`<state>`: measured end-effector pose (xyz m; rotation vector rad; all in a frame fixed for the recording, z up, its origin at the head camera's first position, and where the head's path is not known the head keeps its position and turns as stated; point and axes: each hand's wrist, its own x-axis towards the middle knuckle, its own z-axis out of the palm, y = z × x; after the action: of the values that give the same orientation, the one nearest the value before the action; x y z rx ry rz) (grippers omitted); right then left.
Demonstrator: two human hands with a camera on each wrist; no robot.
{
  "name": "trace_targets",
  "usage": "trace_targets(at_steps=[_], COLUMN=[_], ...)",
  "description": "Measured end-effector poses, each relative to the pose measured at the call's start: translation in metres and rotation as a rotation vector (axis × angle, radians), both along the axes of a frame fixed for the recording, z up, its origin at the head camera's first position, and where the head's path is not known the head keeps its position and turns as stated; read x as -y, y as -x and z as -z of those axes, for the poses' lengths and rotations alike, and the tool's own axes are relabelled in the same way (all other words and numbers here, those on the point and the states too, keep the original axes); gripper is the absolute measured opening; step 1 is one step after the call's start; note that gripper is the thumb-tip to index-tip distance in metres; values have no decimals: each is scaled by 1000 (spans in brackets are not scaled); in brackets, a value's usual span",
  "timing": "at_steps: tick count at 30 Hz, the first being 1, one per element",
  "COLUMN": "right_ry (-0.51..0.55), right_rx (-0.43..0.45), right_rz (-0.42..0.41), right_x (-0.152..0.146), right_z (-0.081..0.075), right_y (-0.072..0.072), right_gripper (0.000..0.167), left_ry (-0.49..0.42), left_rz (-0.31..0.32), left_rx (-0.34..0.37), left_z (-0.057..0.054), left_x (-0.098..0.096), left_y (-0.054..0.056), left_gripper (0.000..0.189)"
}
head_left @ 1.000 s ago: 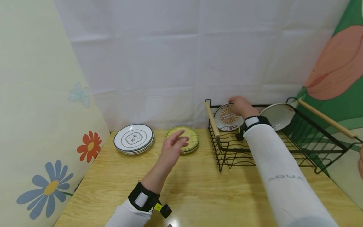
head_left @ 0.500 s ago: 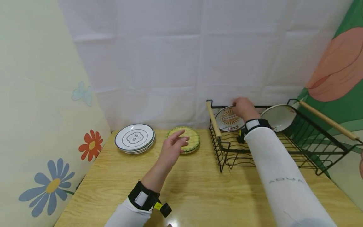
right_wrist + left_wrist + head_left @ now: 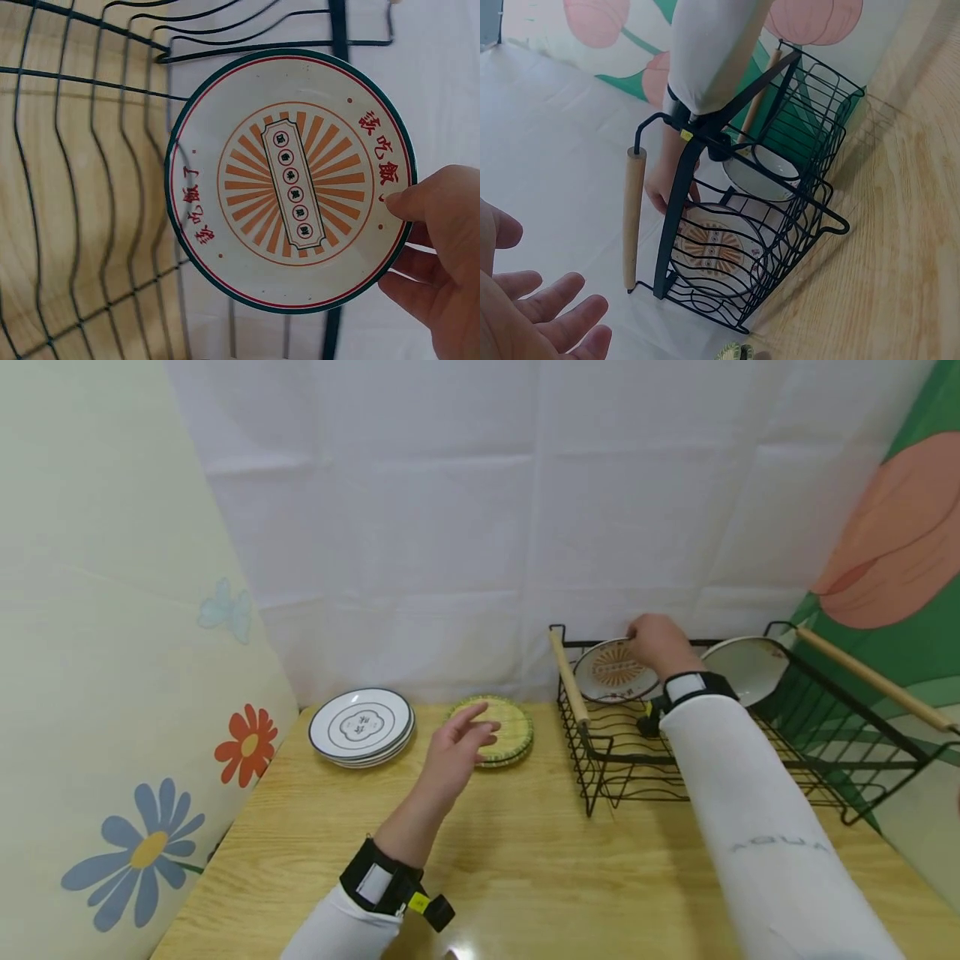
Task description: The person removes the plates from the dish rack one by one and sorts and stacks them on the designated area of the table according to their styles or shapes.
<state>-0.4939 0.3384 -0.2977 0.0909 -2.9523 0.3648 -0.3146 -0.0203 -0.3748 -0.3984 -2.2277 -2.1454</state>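
My right hand [image 3: 660,645] pinches the rim of a white plate [image 3: 292,184], thumb on its face and fingers behind. The plate has a dark green rim, an orange sunburst and red characters. It stands tilted in the left part of the black wire dish rack [image 3: 633,758]. My left hand [image 3: 457,752] hangs with relaxed fingers over the table, holding nothing. In the head view it overlaps a small stack of yellow-green plates [image 3: 510,731]. A white bowl [image 3: 750,668] leans in the rack, right of the plate and partly behind my right wrist.
Several white plates with dark blue rims [image 3: 362,727] are stacked at the left of the wooden table [image 3: 525,877]. The rack has a wooden handle [image 3: 570,677] at each end. A white cloth [image 3: 420,527] hangs behind, and patterned panels flank both sides.
My right hand and the plate have moved slightly right, and the plate leans further back. The left hand keeps its place while the head view shifts a little.
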Motion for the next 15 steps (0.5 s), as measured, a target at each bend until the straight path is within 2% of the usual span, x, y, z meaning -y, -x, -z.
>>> trace_targets(at_steps=[3,7,11,15], right_ry=[16,-18,-61,-41], right_rx=[-13,-29,-75,-128], right_rz=[4,-1,-26,-55], right_x=[-2,-2,1,6], right_z=[-15,-39,-66,-92], right_y=[-5,-12,-19,-27], right_gripper=[35,34,33,32], left_ry=[6,-6,-19,-40], left_rz=[-13,-28,-42,-57], left_rx=[-2,9,14,20], left_z=[-1,-3,-5,-8], left_x=[2,7,12,18], left_y=[1,4,6,7], left_gripper=[46,46,46,46])
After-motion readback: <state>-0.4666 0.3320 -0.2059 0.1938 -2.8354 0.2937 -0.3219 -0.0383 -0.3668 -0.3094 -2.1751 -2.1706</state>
